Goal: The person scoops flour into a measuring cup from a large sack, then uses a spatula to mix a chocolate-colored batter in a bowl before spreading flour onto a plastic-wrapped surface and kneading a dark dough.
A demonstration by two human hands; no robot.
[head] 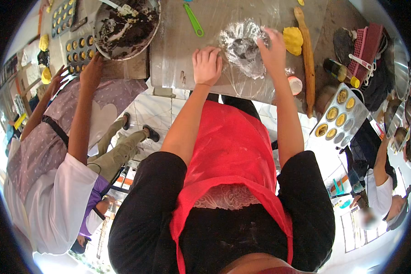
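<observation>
My left hand (pixel 207 65) rests palm down on the plastic-covered table (pixel 173 65), near its front edge, holding nothing. To its right is a patch of white flour (pixel 239 37) with a darker middle where the surface shows through. At the right side of this patch is my right hand (pixel 274 51), thumb and fingers apart over the flour, with nothing visible between them. A lump of yellow dough (pixel 293 40) lies just right of that hand, against a wooden rolling pin (pixel 307 63). A small round container of white powder (pixel 295 85) stands near my right forearm.
A green measuring spoon (pixel 193 20) lies beyond my left hand. At left, a co-worker's hand (pixel 91 70) is by a large bowl (pixel 156 32) of dark mixture and a filled muffin tin (pixel 79 51). At right are another muffin tin (pixel 340 115), a yellow-capped bottle (pixel 340 72) and pink baskets (pixel 360 51).
</observation>
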